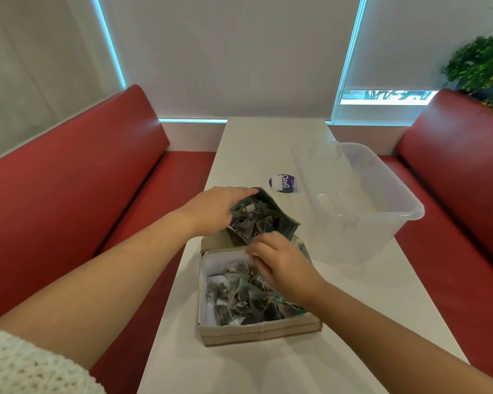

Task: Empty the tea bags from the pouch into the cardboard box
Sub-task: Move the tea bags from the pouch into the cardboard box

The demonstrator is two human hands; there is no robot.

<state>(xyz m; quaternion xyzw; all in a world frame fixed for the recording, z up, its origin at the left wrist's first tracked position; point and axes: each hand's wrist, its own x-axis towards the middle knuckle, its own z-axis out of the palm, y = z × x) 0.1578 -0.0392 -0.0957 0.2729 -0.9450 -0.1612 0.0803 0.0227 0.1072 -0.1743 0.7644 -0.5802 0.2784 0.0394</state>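
The pouch [289, 226] sits at the centre of the frame, dark green-grey and crumpled, its mouth wide open and tipped down toward the far rim of the box [256, 332]. Inside it lie pyramid tea bags with dark leaf and thin white strings. The left grip [211, 210] grasps the pouch from the left, fingers laid over its upper edge.

The right grip [279, 263] hangs at the pouch's mouth, just above the far end of the box, fingers curled down among the bags. I cannot tell whether it pinches one.

The box is shallow brown cardboard lined with white paper and stands on the white surface [268, 143], below centre. A loose heap of tea bags [248, 297] fills most of it, with strings tangled across them.

A clear plastic tub [382, 194] stands to the right. A purple and white label [282, 183] lies just beside the tub, above the pouch. Red benches [69, 180] flank the surface. A plant [481, 64] shows at the upper right and a white knitted sleeve [26, 368] at the lower left.
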